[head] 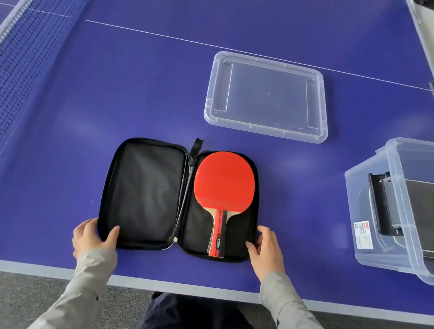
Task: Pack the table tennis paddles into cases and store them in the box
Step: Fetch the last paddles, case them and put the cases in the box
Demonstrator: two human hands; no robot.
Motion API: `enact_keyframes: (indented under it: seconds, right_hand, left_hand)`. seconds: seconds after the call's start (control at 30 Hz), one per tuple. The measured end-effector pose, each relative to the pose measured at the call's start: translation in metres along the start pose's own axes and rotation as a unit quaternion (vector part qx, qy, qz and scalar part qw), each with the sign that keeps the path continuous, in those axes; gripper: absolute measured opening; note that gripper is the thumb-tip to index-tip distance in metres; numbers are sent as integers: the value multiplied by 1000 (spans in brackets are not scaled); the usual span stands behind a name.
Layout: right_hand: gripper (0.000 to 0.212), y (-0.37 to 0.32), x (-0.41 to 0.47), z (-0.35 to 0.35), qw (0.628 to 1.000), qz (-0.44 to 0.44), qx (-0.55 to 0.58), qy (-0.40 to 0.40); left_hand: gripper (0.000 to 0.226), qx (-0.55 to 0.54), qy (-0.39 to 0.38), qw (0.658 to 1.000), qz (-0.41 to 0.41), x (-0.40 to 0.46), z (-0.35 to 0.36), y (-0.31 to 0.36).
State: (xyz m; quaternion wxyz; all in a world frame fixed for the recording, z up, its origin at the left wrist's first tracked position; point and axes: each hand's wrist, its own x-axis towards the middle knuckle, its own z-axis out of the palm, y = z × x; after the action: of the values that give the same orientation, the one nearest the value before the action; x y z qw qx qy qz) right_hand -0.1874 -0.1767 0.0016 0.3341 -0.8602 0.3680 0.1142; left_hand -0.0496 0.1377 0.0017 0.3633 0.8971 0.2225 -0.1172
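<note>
Low in the frame, the left hand [93,234] pinches the open black paddle case's [142,196] lower-left corner, while the right hand [268,248] clasps its lower-right corner. A red paddle [224,181] lies in the right half; the clear box [405,207] sits on the desk [113,71] at right.

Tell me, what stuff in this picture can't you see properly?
- Clear box, head view: its right part is cut off by the picture edge, so its full contents stay unknown.
- Label on the box: the print is too small to read.
- Paddle: its underside is hidden, lying face down in the open case.
- Left hand and right hand: some fingertips are tucked behind the case's edges.
- Top right corner: blurred, unclear objects.
</note>
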Motion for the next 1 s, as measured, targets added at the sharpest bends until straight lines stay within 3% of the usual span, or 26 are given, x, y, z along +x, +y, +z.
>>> enact_keyframes:
  seconds: [0.13,0.27,0.4,0.57,0.73,0.9,1.0]
  right_hand:
    - [38,0,1,2,1000,2,-3,2]
    - [38,-2,0,1,1000,8,18,-3]
    - [33,-11,0,-8,994,2,101,49]
    - [14,-50,-2,-31,946,-13,301,120]
    - [22,-70,1,-46,926,-7,367,92]
    - [29,-73,8,-43,946,-7,310,95]
    - [30,-66,14,-43,957,6,272,104]
  left_hand:
    - [37,-219,-41,975,17,-28,-20,15]
    - [52,-278,-76,951,111,-71,-31,48]
    - [50,-186,-92,937,282,-115,-13,79]
    - [47,-64,-147,870,466,-139,29,95]
    - [51,8,-146,845,515,-150,65,101]
    - [57,50,-157,840,517,-151,79,105]
    - [50,63,-166,844,506,-142,77,104]
